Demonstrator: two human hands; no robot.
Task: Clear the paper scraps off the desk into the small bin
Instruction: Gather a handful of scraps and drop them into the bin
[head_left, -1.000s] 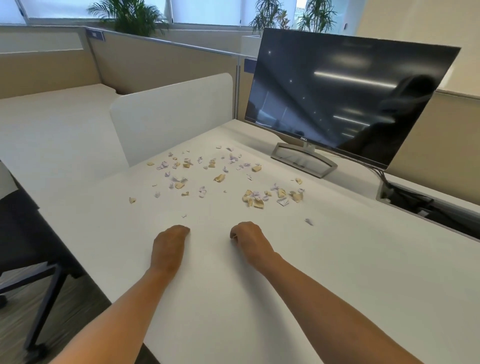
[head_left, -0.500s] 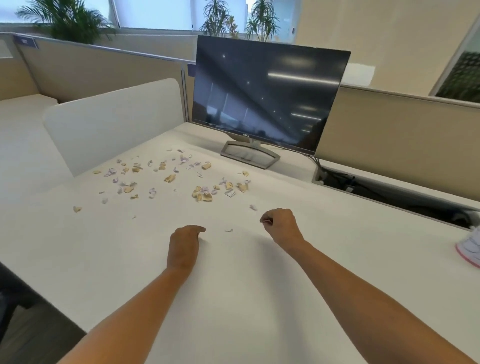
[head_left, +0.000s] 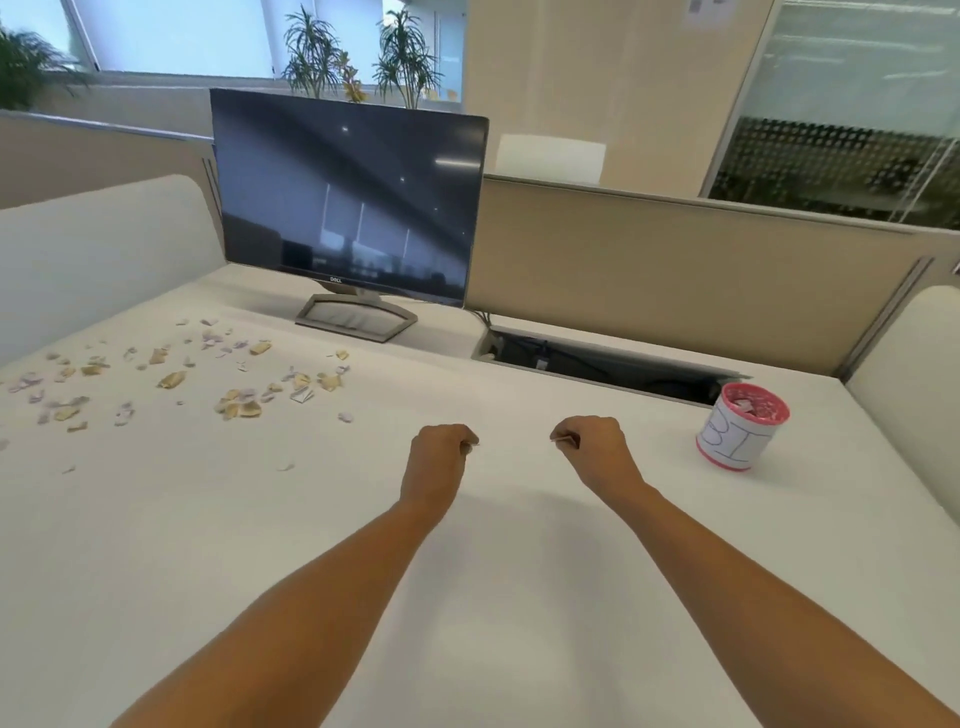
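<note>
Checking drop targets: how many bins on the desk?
1. The small bin, pink-rimmed with a white paper wrap, stands at the desk's far right, right of the right hand. More could sit outside the frame.

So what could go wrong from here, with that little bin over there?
The left hand and right hand each seem to pinch only a tiny scrap; a loose hold could drop it short of the small bin. The bin stands near the open cable slot, so a missed drop might send paper into it. Most scraps lie far to the left, so many trips are needed.
</note>
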